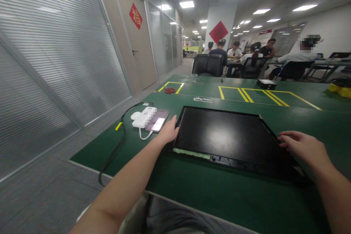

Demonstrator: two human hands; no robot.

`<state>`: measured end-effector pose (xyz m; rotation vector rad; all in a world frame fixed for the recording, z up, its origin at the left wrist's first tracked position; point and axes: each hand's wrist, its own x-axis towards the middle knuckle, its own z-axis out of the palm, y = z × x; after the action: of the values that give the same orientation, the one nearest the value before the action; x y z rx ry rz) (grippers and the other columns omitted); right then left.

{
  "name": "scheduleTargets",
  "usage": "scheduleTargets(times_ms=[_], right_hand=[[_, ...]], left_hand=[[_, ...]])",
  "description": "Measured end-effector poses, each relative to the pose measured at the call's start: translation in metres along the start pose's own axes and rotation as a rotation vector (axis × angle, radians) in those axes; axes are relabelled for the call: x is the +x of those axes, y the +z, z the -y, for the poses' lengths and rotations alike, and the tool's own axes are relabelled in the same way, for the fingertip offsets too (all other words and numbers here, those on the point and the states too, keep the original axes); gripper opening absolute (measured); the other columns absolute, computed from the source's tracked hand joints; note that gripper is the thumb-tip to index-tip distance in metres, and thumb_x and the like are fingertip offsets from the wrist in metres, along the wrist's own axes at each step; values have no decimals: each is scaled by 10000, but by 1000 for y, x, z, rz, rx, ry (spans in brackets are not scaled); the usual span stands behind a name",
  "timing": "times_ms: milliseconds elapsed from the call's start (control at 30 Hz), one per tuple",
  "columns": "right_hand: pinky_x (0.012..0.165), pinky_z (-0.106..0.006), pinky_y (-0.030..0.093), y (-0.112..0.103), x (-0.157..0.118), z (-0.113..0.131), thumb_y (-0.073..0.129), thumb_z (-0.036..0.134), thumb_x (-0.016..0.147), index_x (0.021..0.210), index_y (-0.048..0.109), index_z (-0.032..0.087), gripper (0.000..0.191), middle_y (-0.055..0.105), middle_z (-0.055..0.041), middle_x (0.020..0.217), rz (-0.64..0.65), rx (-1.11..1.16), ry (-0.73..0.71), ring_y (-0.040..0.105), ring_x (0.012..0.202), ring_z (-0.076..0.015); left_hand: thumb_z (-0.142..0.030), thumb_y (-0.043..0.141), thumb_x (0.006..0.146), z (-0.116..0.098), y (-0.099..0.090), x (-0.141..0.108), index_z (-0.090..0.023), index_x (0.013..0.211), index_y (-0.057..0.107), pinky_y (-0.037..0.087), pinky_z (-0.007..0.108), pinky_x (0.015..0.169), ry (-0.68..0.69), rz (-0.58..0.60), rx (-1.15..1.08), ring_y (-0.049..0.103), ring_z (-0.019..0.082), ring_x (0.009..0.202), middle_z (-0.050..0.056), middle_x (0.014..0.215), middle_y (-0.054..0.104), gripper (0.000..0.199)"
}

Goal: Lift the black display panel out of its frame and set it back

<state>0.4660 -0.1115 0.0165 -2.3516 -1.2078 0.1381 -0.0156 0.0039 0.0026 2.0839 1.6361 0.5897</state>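
Observation:
A black flat screen panel (222, 135) lies face up on the green table (175, 182), a green strip along the left part of its near edge. At the panel's left edge is my left hand (169, 130), its fingers closed against the frame. My right hand (301, 146) is beside the right edge, palm turned inward, fingers bent and slightly apart; whether its fingertips touch the frame is unclear. Left of my left hand lie a phone (159, 121) and a white power strip (143, 117) with a white cable.
Red scissors (169, 90), a clear cup (194, 77), a silver tool (203, 99) and a black box (266, 84) stand or lie farther back among yellow tape marks. A black cable (116, 150) crosses the left edge. Several people sit beyond the chairs.

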Motion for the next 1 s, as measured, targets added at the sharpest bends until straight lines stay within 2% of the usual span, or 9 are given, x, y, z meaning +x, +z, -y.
scheduleTargets(times_ms=[100,267,400,567,767,867,1000], right_hand=[[680,-406,529,-5,1,-2,510,511,734,940,776,284,406,782,-65,798,9,-56,114,734,853,-321],[654,-419,540,6,12,-13,522,527,719,828,786,302,363,800,-72,897,12,-157,24,725,813,-332],[701,-424,548,12,13,-15,508,557,738,902,800,299,423,800,-81,965,64,-167,4,724,880,-335],[725,-431,546,10,5,-6,501,568,760,952,806,299,450,793,-93,1019,83,-177,25,714,919,-343],[731,-428,546,6,1,0,474,571,789,1001,809,297,482,794,-88,1047,101,-192,23,714,942,-339],[762,-427,546,5,-2,2,456,569,799,1028,807,292,502,790,-88,1082,111,-204,36,710,981,-341],[755,-435,550,5,-1,2,462,550,796,993,810,302,470,793,-87,1062,96,-215,28,712,971,-348]], left_hand=[[-84,545,930,-2,-2,-2,-101,1605,371,429,369,1161,-1,25,1,579,286,1406,207,1508,596,697],[-37,539,891,0,-1,-1,-151,1546,489,455,375,1142,31,0,-61,614,290,1369,168,1465,645,668],[-16,547,864,6,3,3,-163,1500,552,462,402,1145,31,-25,-138,624,298,1357,168,1426,676,653],[-8,559,834,9,5,4,-176,1421,629,463,411,1140,42,-61,-207,655,303,1311,160,1360,720,614],[-15,568,792,11,6,4,-237,1169,730,506,432,1063,60,-121,-243,719,288,1134,83,1152,790,467],[-6,556,759,11,7,6,-230,1095,722,528,415,1033,64,-137,-381,731,251,1056,55,1078,797,436],[11,545,706,5,7,9,-202,1028,690,572,347,937,11,-118,-703,740,214,1021,62,1107,789,412]])
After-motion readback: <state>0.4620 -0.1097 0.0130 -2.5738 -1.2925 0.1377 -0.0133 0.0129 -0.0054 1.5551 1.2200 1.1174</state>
